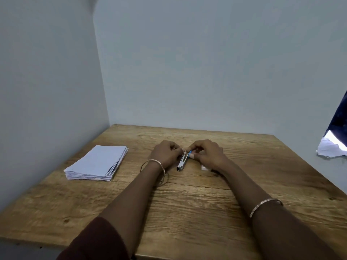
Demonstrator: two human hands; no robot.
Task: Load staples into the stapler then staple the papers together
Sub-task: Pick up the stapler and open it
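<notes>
A small silver stapler (pixel 181 163) with a blue part at its far end rests on the wooden table (pixel 187 203), its top swung up. My left hand (pixel 166 154) pinches the stapler's far end from the left. My right hand (pixel 205 153) grips the blue end from the right. Whether a staple strip sits between the fingers is hidden. A stack of white papers (pixel 97 162) lies apart on the left of the table. A small pale box (pixel 205 167) peeks out beside my right wrist.
Pale walls close the table's left and far sides. At the right edge hang a dark cloth (pixel 339 119) and crumpled white paper (pixel 330 149). Bangles circle both wrists.
</notes>
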